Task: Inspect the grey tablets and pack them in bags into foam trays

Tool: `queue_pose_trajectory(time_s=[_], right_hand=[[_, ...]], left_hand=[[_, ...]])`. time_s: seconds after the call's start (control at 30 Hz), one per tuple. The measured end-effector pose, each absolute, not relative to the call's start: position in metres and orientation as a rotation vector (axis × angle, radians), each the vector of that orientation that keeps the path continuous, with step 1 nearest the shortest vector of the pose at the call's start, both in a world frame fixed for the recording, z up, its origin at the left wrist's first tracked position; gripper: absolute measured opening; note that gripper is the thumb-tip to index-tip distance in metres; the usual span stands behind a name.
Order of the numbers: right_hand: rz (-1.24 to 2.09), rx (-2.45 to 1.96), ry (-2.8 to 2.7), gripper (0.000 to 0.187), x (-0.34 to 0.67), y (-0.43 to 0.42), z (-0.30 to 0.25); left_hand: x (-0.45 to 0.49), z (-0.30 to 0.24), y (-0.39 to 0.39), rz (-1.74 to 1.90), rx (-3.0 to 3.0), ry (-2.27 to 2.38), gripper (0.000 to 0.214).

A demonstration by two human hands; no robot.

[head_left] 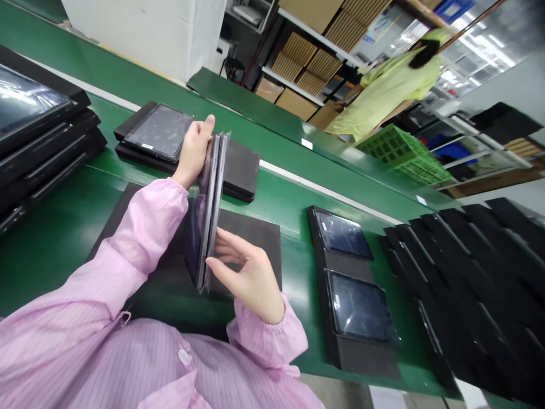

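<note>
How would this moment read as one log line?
Left hand: grips tablets, far end | Right hand: touches near end | Tablets: on edge, over dark pad

the left arm stretches far out in a pink sleeve with a snug cuff. the left hand is up high and holding on, one fingertip poking up and some fingers hidden. the right arm is bent close to the tummy. the right hand is lower, pointing left, its thumb apart from its fingers.
</note>
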State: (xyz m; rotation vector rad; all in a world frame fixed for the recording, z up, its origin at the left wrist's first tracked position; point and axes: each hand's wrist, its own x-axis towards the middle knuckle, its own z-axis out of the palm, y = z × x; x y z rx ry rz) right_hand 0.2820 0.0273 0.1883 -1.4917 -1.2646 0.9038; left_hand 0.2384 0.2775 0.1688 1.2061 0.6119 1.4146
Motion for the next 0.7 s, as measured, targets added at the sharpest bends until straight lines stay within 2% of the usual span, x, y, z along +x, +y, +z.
queue_pose_trajectory(time_s=[0.23, 0.7], right_hand=[[1.007, -1.435, -1.187, 0.045, 0.297, 0.035, 0.187], [0.994, -1.442, -1.378, 0.047, 0.306, 0.032, 0.194]], left_hand=[[0.245, 0.157, 0.292, 1.399, 1.270, 0.658, 0.054], [0.246, 0.165, 0.284, 1.359, 1.226, 0.663, 0.049]])
